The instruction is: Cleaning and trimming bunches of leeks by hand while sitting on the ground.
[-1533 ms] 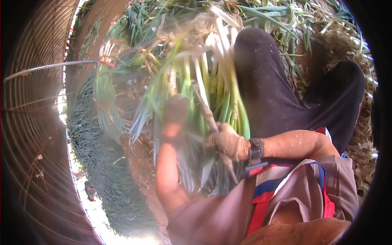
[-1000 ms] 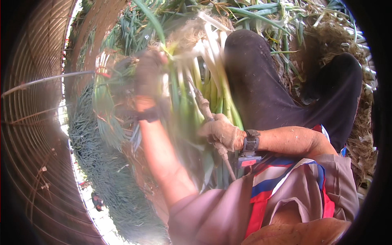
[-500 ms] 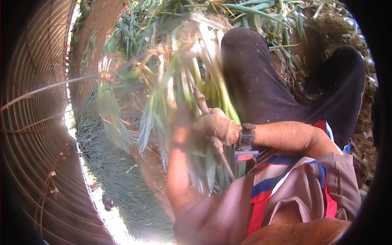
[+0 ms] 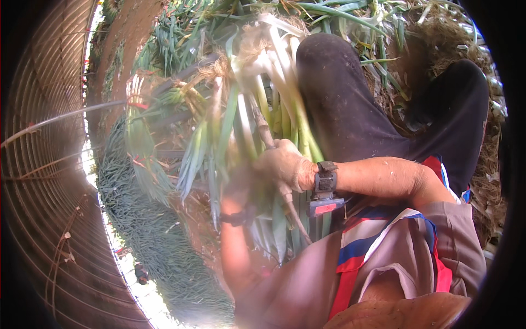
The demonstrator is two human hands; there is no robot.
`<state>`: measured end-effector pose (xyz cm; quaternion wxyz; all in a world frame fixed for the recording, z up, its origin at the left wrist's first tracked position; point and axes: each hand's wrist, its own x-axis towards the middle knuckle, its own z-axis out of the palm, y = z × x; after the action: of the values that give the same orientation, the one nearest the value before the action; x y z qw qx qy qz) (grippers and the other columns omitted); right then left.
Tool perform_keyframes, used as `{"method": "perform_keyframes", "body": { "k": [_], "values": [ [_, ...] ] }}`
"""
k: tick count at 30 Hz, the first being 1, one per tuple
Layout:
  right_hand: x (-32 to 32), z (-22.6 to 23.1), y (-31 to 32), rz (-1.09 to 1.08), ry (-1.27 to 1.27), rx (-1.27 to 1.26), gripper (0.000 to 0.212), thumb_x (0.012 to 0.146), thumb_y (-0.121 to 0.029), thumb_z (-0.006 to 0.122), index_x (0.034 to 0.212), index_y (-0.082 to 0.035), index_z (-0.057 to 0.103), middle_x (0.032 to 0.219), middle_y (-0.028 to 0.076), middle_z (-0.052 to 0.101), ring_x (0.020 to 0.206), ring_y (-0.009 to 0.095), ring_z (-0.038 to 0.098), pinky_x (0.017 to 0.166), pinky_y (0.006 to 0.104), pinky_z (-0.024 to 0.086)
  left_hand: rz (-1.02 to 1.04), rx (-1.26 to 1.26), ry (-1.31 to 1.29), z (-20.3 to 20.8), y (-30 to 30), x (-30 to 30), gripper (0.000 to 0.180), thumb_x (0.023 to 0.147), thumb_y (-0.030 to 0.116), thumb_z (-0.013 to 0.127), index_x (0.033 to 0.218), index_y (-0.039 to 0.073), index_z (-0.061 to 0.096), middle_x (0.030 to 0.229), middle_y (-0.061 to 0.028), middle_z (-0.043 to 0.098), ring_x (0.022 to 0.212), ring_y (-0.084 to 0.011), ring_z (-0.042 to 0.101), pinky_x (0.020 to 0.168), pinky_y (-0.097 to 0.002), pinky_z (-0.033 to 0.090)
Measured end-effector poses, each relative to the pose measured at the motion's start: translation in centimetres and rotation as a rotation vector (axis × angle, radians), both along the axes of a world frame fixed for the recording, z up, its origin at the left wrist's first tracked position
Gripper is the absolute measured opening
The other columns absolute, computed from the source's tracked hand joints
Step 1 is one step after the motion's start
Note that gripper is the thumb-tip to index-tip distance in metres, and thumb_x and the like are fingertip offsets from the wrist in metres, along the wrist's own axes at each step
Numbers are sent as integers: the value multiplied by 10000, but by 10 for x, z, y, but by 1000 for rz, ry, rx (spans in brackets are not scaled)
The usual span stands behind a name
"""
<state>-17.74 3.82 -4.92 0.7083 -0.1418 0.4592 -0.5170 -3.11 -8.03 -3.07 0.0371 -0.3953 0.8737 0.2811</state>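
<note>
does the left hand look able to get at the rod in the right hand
Probably yes: the left hand, blurred, is close beside the right hand, which covers the middle of the rod but leaves its upper part exposed.

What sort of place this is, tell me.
Probably a farm's growing tunnel or greenhouse: a ribbed, curving wall runs down the left side, dense green leaves stretch beside it, and leek-like stalks lie with their roots bare.

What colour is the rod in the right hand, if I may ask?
The rod is dull brown, clearest in the head view.
</note>
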Motion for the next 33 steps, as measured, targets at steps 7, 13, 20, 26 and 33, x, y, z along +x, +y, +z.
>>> {"method": "perform_keyframes", "body": {
  "k": [7,13,20,26,33],
  "values": [
    [6,0,-2,14,-159,97,310,923,-262,532,1072,6,574,849,109,625,734,191,624,667,357,532,10,70,47,0,-8,-7,160,805,232,629,850,87,678,859,-136,675,829,-314,661,680,-428,531],
    [-7,13,6,23,400,-176,450,782,-189,743,1162,-12,577,869,99,655,791,175,652,683,332,535,-55,11,6,-9,10,-16,167,802,232,631,856,82,679,858,-143,674,824,-325,661,686,-431,529],
    [17,-22,14,-250,-404,202,341,793,-213,724,993,25,585,755,100,599,662,207,590,557,365,476,-390,-195,-313,12,53,-4,175,800,232,634,863,75,681,856,-151,673,817,-338,661,694,-434,527],
    [-9,30,35,-155,-2,205,312,757,-140,692,999,0,555,723,55,559,535,146,540,472,297,449,-98,75,-184,9,61,4,205,785,241,663,895,70,691,874,-165,679,824,-345,666,700,-431,527],
    [-15,55,49,-299,92,42,329,744,-125,700,979,20,522,708,59,546,504,135,522,401,285,434,-94,-49,-50,21,46,-28,361,831,249,632,1135,55,623,1079,-194,648,1009,-326,629,839,-390,497]
  ]
}}
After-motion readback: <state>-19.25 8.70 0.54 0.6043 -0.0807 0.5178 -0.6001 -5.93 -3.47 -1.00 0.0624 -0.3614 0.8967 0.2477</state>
